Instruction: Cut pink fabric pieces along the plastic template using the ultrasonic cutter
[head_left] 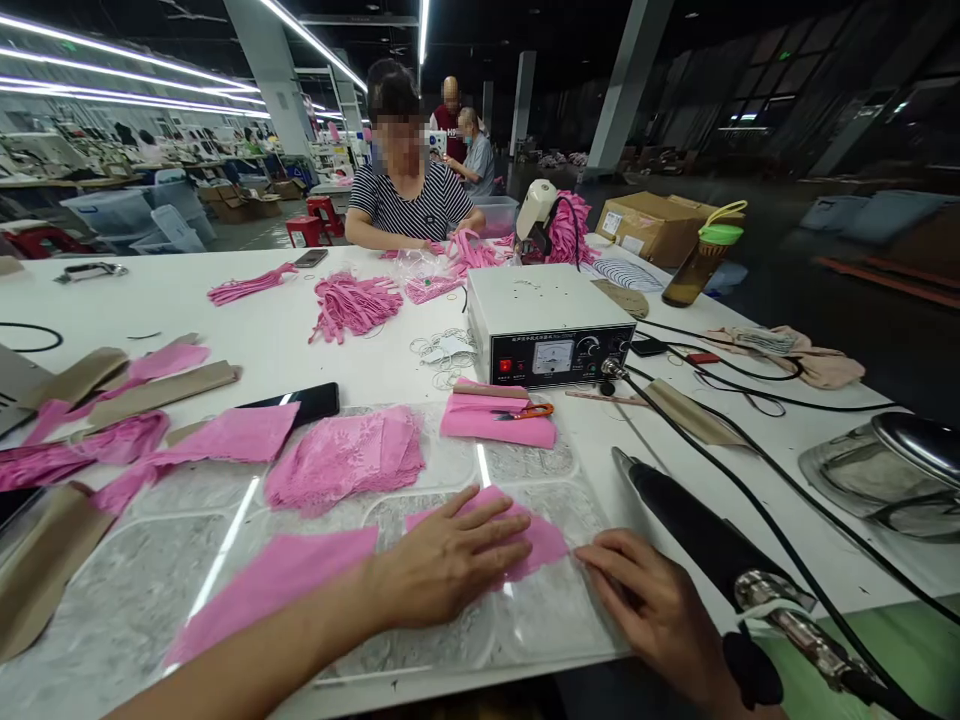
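Tabletop (172, 312), white and broad, runs from the near edge toward a co-worker in a striped top (409, 208), seated across it. A glossy mat (142, 590), grey and marbled with pale rounded outlines, covers its near part and catches streaks of light.

On this mat lies a pink fabric piece (547, 545), partly covered by the left hand (457, 560), whose grip is flat with the fingers slightly spread. The right hand (652, 600) has its grip pressed together, thumb against forefinger, at the piece's right tip; whether the corner is caught between them I cannot tell.

Another pink piece (285, 570) lies under the left forearm, and a lacy pink stack (352, 457) sits farther back. Beyond the mat stands a white control box (551, 300), with a black handheld tool (694, 520) lying right of the mat. Pink strap bundles (356, 305) lie farther across, near the co-worker.

Behind, the room is a large, dim hall: rows of tube lights (135, 90) at left, thick columns (266, 75), plastic bins (112, 215), red stools (305, 232) and, on the right, dark windows (757, 110).
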